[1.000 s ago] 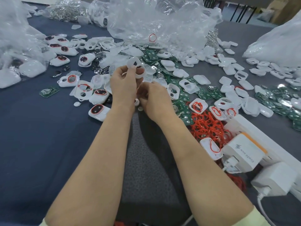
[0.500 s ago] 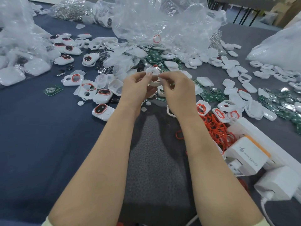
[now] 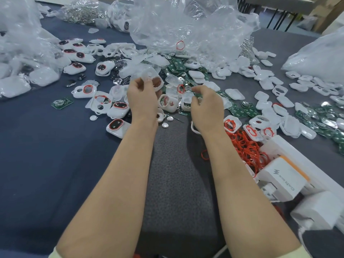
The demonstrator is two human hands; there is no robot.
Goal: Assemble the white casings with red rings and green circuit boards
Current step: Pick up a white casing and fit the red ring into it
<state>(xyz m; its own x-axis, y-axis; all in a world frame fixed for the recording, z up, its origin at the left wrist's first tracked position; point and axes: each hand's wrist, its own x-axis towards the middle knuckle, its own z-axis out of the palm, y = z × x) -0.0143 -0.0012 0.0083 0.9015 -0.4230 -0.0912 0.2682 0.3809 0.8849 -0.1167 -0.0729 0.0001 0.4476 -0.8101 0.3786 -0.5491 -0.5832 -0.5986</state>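
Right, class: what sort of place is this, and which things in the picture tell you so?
Probably a small hand-assembly workshop: scattered identical white casings, a pile of red rings, loose green circuit boards and bulk plastic bags cover one worktable.

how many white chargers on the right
2. The charger with an orange edge sits at the power strip. The plain white charger lies nearer the camera, by the frame edge. Others may be out of view.
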